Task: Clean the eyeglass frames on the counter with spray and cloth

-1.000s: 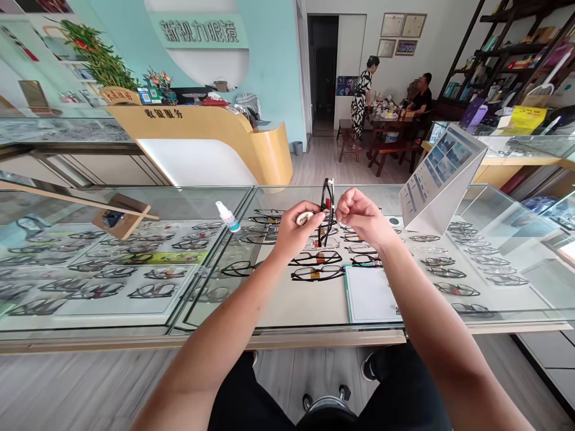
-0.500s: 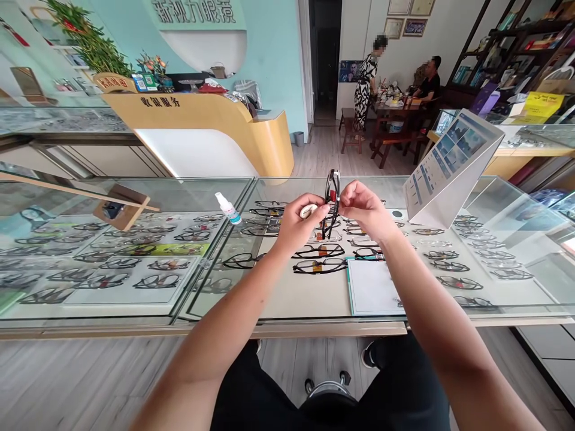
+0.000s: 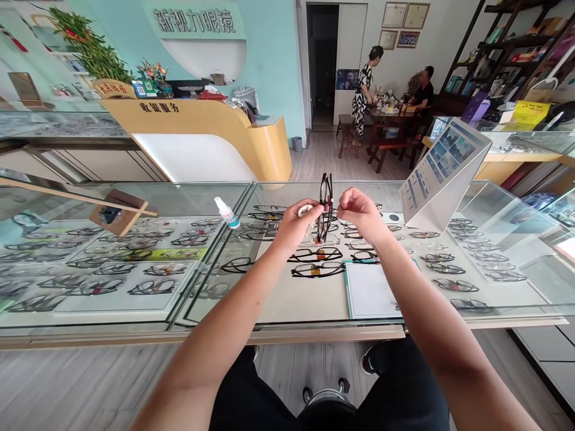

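Above the glass counter, my left hand [image 3: 296, 224] grips a pair of black-framed eyeglasses [image 3: 324, 206], which stands on edge with a red label on it. A small whitish wad [image 3: 305, 211], perhaps cloth, is tucked in the same hand. Just right of the eyeglasses is my right hand [image 3: 362, 218], its thumb and fingers curled together. Anything in that pinch is too small to make out. More eyeglasses [image 3: 318, 269] lie in rows below the hands. A white board with a teal edge [image 3: 371, 290] lies by my right forearm.
A white spray bottle [image 3: 227, 213] stands on the glass at left. Beyond it is a wooden stand [image 3: 119, 212]. A tent-shaped display card [image 3: 442, 173] rises at right. Across the room are a yellow cash desk [image 3: 265, 149] and two people at a table [image 3: 386, 117].
My right hand has drawn slightly away from the eyeglasses, widening the space between them. The eyeglasses have shifted a little left in my left hand. The camera view has tilted slightly.
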Demonstrator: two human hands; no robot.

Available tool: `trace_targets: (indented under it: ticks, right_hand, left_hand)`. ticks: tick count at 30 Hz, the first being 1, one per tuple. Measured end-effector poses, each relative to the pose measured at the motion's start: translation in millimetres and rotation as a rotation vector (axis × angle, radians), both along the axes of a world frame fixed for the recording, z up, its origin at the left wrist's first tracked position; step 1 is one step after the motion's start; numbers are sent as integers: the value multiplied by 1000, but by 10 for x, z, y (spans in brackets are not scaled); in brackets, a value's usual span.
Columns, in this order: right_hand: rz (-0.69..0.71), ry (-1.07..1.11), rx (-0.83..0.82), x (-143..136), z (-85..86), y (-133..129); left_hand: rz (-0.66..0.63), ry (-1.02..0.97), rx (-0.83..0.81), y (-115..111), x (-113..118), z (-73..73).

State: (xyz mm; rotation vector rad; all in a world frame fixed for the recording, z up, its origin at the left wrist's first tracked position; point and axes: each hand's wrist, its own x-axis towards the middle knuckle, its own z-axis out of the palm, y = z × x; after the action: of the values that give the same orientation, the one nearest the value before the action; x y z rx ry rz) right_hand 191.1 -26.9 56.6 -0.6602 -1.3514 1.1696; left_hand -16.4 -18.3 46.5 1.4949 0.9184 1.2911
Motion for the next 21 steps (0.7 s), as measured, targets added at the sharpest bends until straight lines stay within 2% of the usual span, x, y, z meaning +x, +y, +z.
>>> trace_targets:
  ticks: [6, 10, 21]
  right_hand:
    - [-190, -122, 96, -60, -108, 34]
    - [-203, -125, 107, -88, -128, 38]
    - [-265, -152, 160, -85, -126, 26]
  left_hand:
    - [-61, 49, -61, 51, -15, -110]
    - [-45, 38, -59, 83, -19, -153]
    - [-40, 30, -95, 52, 5, -109]
